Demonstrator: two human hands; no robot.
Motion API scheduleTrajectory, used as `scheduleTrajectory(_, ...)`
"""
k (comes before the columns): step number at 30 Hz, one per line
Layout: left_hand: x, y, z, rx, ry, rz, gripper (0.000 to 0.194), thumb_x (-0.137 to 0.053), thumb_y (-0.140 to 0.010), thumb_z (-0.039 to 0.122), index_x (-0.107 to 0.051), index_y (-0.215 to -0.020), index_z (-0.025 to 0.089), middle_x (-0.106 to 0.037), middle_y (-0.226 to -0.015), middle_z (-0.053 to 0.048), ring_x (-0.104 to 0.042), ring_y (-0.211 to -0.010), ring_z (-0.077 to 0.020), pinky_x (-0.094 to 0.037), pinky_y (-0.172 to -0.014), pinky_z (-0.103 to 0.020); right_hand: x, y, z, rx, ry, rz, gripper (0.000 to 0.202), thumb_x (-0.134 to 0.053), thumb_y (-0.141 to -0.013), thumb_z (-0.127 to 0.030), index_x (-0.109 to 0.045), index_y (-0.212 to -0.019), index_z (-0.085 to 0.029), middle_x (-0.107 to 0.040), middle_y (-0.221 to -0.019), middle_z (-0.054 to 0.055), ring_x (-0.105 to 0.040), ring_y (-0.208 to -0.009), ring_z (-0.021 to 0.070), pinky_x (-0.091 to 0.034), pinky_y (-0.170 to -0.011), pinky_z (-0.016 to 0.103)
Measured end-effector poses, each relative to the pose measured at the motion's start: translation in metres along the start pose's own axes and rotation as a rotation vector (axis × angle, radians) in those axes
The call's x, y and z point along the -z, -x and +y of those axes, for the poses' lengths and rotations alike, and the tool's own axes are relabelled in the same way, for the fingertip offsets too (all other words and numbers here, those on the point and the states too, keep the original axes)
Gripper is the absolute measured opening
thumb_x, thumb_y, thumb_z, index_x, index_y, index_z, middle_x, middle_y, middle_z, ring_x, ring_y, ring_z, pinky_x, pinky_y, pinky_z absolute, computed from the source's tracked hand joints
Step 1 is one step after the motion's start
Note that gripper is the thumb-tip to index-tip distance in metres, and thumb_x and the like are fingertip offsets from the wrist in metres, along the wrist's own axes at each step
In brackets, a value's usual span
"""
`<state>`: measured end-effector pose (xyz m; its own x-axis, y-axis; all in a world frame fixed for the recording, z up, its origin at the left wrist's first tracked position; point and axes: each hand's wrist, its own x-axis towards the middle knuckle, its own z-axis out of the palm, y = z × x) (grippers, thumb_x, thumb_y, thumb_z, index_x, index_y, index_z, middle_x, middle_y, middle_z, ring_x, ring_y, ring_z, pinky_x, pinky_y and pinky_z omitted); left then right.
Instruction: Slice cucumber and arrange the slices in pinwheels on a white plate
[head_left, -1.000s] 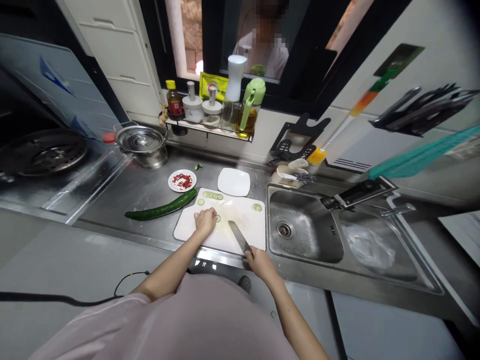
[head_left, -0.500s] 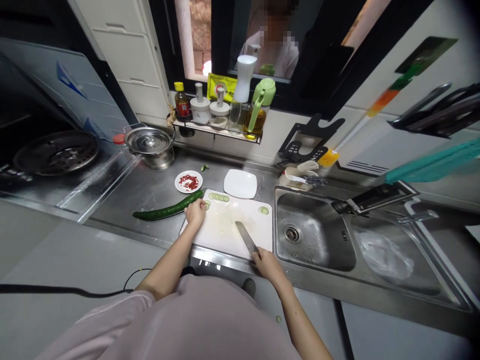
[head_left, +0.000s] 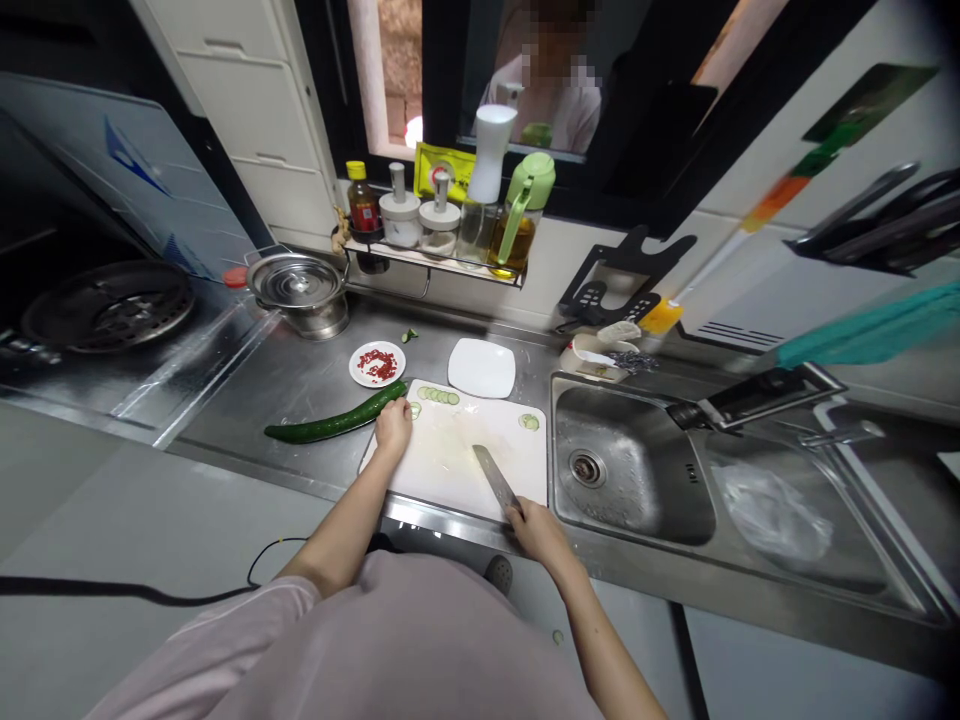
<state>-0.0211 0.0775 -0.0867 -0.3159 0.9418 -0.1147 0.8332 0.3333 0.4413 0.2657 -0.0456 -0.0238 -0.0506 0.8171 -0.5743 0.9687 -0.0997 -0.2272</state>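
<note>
My right hand (head_left: 534,527) grips the handle of a knife (head_left: 495,477), whose blade lies low over the white cutting board (head_left: 457,460). At the board's left edge my left hand (head_left: 394,428) has its fingers drawn together, right beside a cucumber slice (head_left: 415,410); what lies between the fingertips is hidden. Just behind that hand, a long green cucumber (head_left: 330,425) rests on the counter with its right end at the board's corner. A row of overlapping cucumber slices (head_left: 438,396) runs along the board's back edge, and a small pile of slices (head_left: 529,422) sits at its back right.
Behind the board stand a plate of chopped red pieces (head_left: 377,364) and a bare white plate (head_left: 481,367). To the right is a steel sink (head_left: 630,460) with a faucet (head_left: 720,400). A steel pot (head_left: 307,295) and a spice rack (head_left: 435,258) are at the back.
The left hand has shifted very slightly at the board's left edge. Knife and right hand stay almost where they were; the whole view has moved a little.
</note>
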Motion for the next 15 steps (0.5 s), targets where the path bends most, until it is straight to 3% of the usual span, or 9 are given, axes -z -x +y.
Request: scheduleTrajectory(15,0.0012,0.0022,-0.0019,-0.039,-0.026,-0.026,0.03,-0.043,-0.092,0.021,-0.068,-0.108,0.019,-0.064,-0.109,-0.012,-0.061,-0.098,-0.0229,-0.043,-0.087,-0.031,-0.0019,-0.0011,-0.0009,0.015,0.015,0.004,0.03,-0.04,-0.095,-0.032,-0.064,-0.102,-0.018,-0.071,-0.102,0.011,-0.064,-0.095,0.0213,-0.033,-0.068,0.024)
